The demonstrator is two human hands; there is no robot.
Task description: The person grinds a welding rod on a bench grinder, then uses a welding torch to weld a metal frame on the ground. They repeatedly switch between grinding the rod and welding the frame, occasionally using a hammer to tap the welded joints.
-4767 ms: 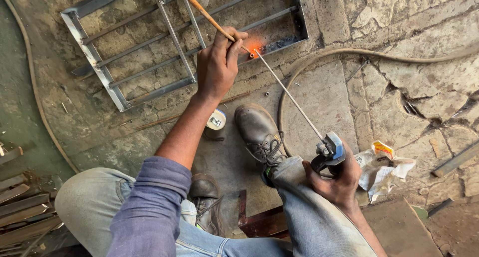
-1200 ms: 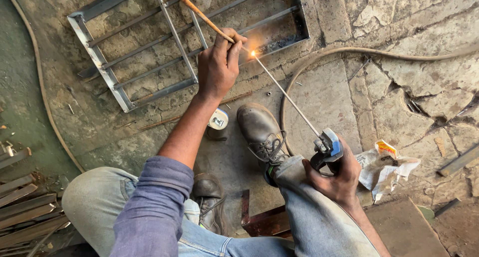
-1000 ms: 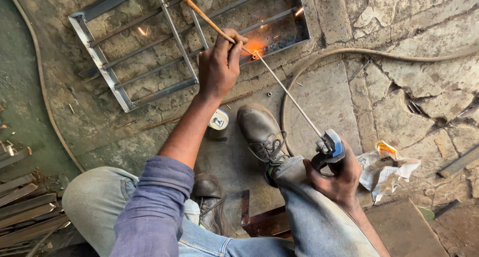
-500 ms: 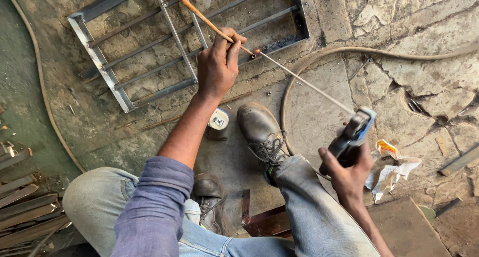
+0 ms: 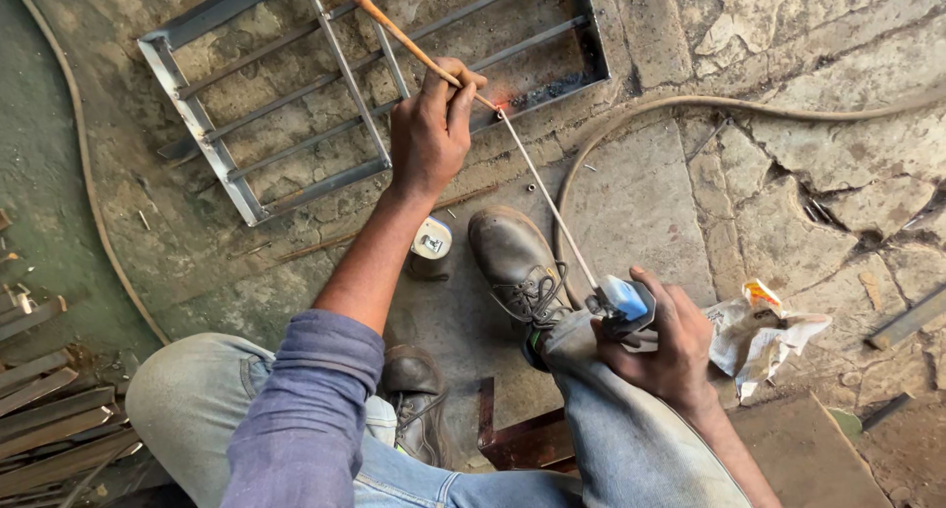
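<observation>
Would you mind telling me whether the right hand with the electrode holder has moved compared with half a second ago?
Yes. The right hand has come back down and left, from out over the stone floor to the raised knee.

My left arm wears a long blue-purple sleeve (image 5: 305, 409), its cuff pushed up to near the elbow, so the forearm and left hand (image 5: 429, 134) are bare. My right hand (image 5: 670, 345) is bare too, with no glove and no sleeve showing at the wrist. I wear pale, washed-out blue jeans (image 5: 611, 439) with visible seams. On my feet are scuffed, dusty brown leather work boots (image 5: 512, 262) with dark laces.
</observation>
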